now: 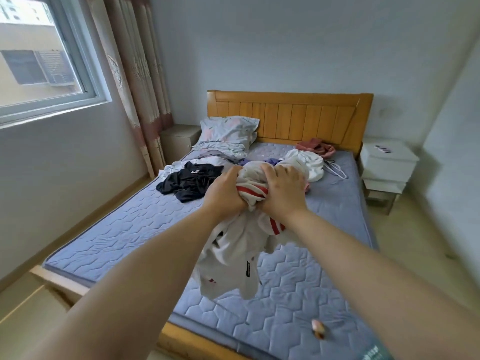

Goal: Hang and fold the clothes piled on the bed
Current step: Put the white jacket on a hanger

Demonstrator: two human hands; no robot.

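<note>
White shirt (235, 258) w/ red stripes hangs above the bed (130, 229), left hand (224, 194) & right hand (283, 193) both squeezing it, but it's bunched up, so it may fold crooked.

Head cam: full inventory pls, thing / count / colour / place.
white garment: 1, white with red stripes, held up over the mattress
dark clothes: 1 heap, navy or black, left middle of the mattress
white clothes: 1 heap, white, right side near the headboard
pink garment: 1, dusty pink, by the headboard
hangers: count unclear, pale wire, right of the white heap
pillow: 1, pale floral, head of bed, left
mattress: 1, blue quilted
headboard: 1, yellow wood
nightstands: 2, beige left, white right
small object: 1, pinkish, near foot, unidentifiable
curtain: 1, pink-beige, beside the window
hands: 2, left and right, both gripping the white garment
</note>
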